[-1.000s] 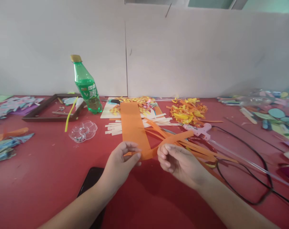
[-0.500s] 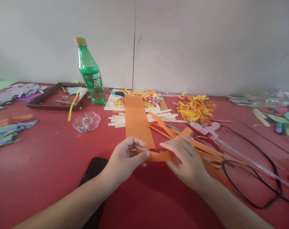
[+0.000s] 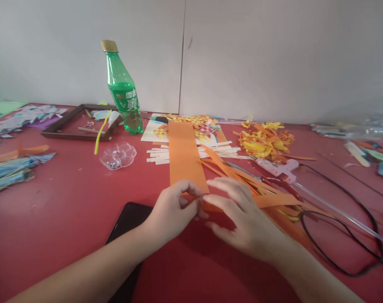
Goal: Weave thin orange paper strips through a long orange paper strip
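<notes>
Pinching the orange paper strip (image 3: 211, 206) at the near end of the orange sheet (image 3: 184, 155), the left hand (image 3: 170, 214) apparently anchors it so the right hand (image 3: 253, 227), fingers spread, can guide it.

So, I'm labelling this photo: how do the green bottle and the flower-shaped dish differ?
The bottle is tall and green; the dish is low and colourless. The bottle has a gold cap, while the dish has none. The bottle holds liquid, the dish small bits. Both are see-through.
</notes>
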The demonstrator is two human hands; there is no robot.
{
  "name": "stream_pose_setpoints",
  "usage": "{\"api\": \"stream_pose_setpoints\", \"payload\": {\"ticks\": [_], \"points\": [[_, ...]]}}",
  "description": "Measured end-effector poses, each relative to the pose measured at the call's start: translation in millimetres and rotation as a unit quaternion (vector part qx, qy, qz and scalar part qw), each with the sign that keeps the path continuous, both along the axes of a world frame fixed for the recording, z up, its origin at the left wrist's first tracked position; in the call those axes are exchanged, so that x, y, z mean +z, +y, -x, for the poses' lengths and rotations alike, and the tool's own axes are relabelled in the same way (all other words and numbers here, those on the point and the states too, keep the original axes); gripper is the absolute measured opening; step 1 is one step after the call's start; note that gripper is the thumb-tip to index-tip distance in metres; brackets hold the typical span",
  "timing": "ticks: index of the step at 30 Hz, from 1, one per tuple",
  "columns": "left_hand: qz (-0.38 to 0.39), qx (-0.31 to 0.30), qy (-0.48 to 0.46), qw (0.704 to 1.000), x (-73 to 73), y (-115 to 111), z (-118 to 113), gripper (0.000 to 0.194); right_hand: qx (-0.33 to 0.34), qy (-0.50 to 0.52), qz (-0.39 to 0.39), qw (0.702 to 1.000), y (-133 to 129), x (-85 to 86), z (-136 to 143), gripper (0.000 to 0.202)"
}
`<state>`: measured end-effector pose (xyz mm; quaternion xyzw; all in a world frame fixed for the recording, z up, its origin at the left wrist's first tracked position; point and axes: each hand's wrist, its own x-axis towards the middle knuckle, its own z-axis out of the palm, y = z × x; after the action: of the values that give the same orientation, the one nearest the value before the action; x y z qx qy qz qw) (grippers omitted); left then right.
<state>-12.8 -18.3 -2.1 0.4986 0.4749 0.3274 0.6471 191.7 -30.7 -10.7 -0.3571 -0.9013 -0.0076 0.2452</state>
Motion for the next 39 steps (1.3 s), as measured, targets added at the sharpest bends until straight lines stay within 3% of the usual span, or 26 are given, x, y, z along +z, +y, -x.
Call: {"api": "stream_pose_setpoints", "payload": {"ticks": [2, 6, 11, 15, 17, 20, 28, 34, 37, 39], "points": [[0.010, -0.029, 0.004, 1.000, 0.6, -1, 0, 0.008, 0.036, 0.049, 0.022, 0.998, 0, -1.8, 5, 0.021], [0.007, -0.050, 0.016, 0.999, 2.5, -2, 3, 0.006, 0.037, 0.105, 0.030, 0.993, 3, -6.0, 5, 0.009], [-0.096, -0.034, 0.077, 0.992, 0.7, -3, 4, 0.009, 0.033, 0.123, 0.006, 0.992, 4, -8.4, 2, 0.013], [-0.213, -0.054, 0.133, 0.966, -2.0, -4, 6, 0.022, 0.028, 0.122, -0.008, 0.992, 5, -8.8, 1, 0.014], [-0.255, -0.064, 0.153, 0.953, -3.0, -4, 7, 0.018, 0.033, 0.120, -0.009, 0.992, 5, -8.2, 1, 0.012], [-0.282, -0.064, 0.173, 0.941, -3.8, -3, 9, 0.007, 0.045, 0.114, -0.006, 0.992, 5, -6.9, 2, 0.012], [-0.323, -0.080, 0.202, 0.921, -6.8, -3, 9, 0.014, 0.027, 0.088, 0.007, 0.996, 4, -4.3, 4, 0.012], [-0.330, -0.032, 0.180, 0.926, -6.0, -4, 9, 0.012, -0.007, 0.107, -0.029, 0.994, -2, 0.2, 7, 0.010], [-0.309, 0.032, 0.180, 0.933, -4.5, -3, 9, 0.009, -0.010, 0.209, -0.056, 0.976, -9, 5.2, 6, 0.022], [-0.286, 0.063, 0.173, 0.940, -3.6, -2, 9, 0.009, -0.010, 0.283, 0.010, 0.959, -13, 7.4, 6, 0.022]]}}
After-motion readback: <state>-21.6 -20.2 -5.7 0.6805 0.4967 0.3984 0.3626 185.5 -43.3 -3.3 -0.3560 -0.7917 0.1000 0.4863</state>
